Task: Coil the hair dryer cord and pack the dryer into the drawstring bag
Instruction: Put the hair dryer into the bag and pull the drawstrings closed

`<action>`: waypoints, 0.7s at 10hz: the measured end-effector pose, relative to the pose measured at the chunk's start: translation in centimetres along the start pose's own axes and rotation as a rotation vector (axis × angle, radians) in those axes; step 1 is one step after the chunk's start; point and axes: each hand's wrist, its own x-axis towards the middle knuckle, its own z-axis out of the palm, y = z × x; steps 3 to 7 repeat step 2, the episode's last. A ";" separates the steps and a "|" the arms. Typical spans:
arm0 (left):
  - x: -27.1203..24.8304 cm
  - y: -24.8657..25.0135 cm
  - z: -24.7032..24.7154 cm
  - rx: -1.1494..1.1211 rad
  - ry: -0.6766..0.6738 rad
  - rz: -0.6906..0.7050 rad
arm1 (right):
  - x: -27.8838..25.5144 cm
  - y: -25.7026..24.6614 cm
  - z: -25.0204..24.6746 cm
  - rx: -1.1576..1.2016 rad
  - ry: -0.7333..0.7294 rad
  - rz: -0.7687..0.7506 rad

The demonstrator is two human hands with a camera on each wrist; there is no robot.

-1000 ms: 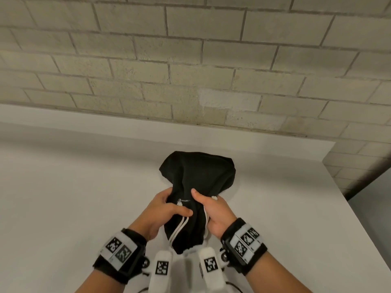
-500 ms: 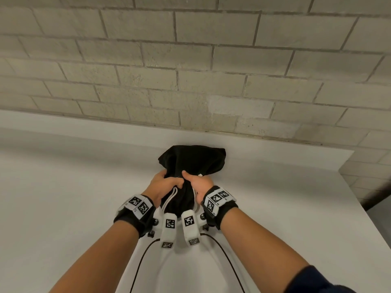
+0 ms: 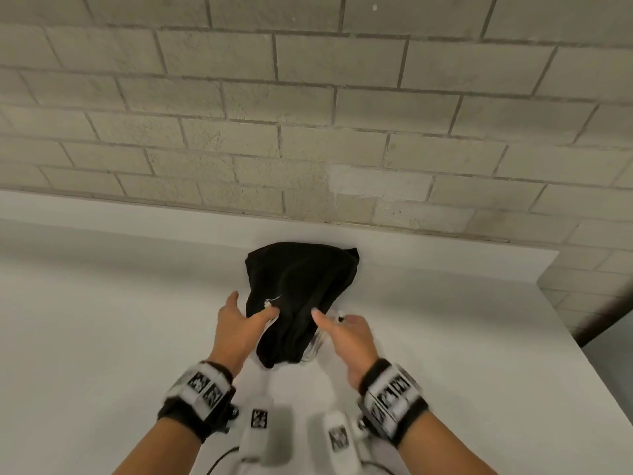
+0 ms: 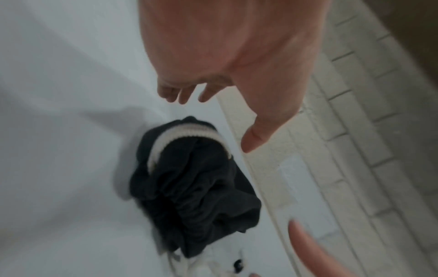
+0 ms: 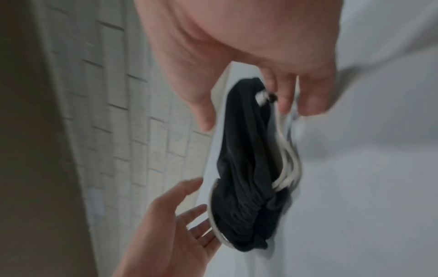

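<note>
In the middle of the head view the black bag point(image 3: 301, 296) lies bulging on the white table point(image 3: 102, 320), its gathered mouth toward the lower edge and white drawstrings point(image 3: 313, 347) trailing at its right side. The left hand point(image 3: 239, 323) is spread beside the bag's left, holding nothing. The right hand point(image 3: 349, 334), fingers loose and straight, sits at the bag's right by the cord ends; touching or not, I cannot tell.
</note>
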 end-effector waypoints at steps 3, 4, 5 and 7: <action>-9.8 -1.6 -8.0 -0.057 -0.456 0.136 | -9.3 3.3 -11.7 -0.135 0.034 0.176; -9.8 -1.6 -8.0 -0.057 -0.456 0.136 | -9.3 3.3 -11.7 -0.135 0.034 0.176; -9.8 -1.6 -8.0 -0.057 -0.456 0.136 | -9.3 3.3 -11.7 -0.135 0.034 0.176; -9.8 -1.6 -8.0 -0.057 -0.456 0.136 | -9.3 3.3 -11.7 -0.135 0.034 0.176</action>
